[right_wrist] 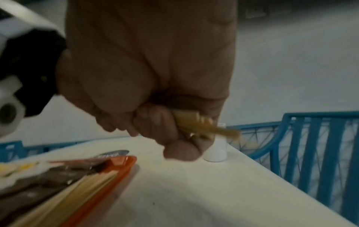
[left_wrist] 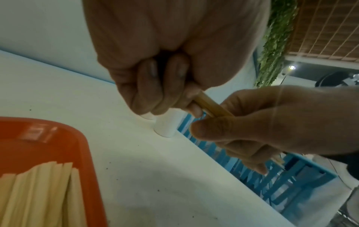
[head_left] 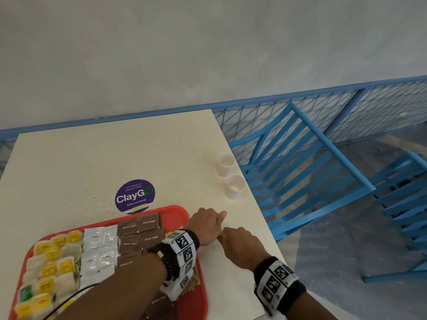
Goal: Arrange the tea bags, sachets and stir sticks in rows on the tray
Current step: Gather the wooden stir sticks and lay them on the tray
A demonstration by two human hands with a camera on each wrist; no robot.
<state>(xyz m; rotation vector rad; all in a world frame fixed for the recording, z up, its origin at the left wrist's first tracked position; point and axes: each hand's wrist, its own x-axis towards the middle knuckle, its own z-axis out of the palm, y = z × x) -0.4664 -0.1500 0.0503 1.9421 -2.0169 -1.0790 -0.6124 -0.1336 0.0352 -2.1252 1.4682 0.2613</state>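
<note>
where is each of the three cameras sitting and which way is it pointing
Head: worn on the head, looks forward and down at the table, red tray, both forearms and hands.
Left wrist: looks along the left hand to the stir sticks it grips; the right hand shows too.
Right wrist: looks along the right hand gripping the sticks, blurred; part of the other wristband shows.
Both wrist views share the tray corner and a white cup.

Head view looks down from above — 2 wrist views sit close, sharing the tray (left_wrist: 83,153) corner.
</note>
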